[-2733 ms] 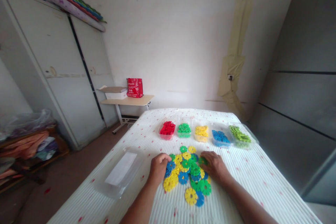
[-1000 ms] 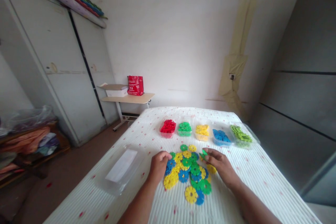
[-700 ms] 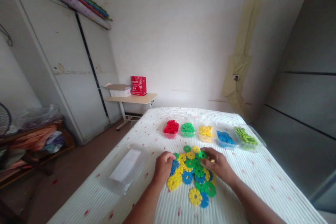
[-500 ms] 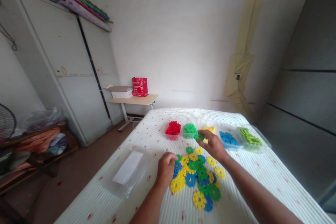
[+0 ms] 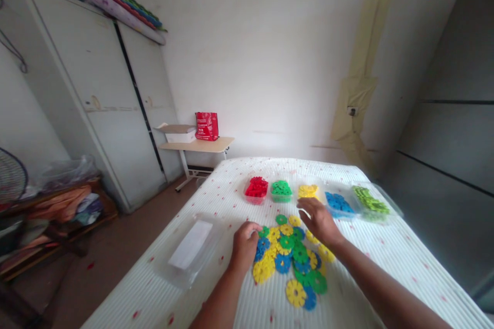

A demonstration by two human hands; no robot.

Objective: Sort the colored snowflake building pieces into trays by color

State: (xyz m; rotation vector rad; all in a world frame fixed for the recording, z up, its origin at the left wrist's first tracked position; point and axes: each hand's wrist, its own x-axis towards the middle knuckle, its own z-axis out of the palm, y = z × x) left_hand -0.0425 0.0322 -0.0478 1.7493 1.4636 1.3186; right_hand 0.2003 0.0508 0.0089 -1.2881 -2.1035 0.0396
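A loose pile of notched plastic discs in yellow [image 5: 263, 270], blue [image 5: 282, 263] and green [image 5: 300, 252] lies on the table. My left hand [image 5: 246, 244] rests at the pile's left edge, fingers curled, close to a green disc [image 5: 264, 232]; whatever its fingers may hold is hidden. Over the pile's upper right side hovers my right hand [image 5: 319, 220], fingers bent and apart, with nothing seen in them. Beyond it stand clear tubs of red pieces [image 5: 257, 188], green pieces [image 5: 281, 189], yellow pieces [image 5: 308, 192], blue pieces [image 5: 338, 202] and light green pieces [image 5: 370, 200].
A clear plastic lid [image 5: 186, 278] with a white paper label [image 5: 191, 244] lies at the left on the striped tablecloth [image 5: 170, 298]. Behind, a small side table [image 5: 210, 146] carries a red bag [image 5: 207, 126] and a white box [image 5: 180, 135].
My right hand has let go of a green disc at the green tub and drawn back toward the pile. My left hand has stayed almost in place.
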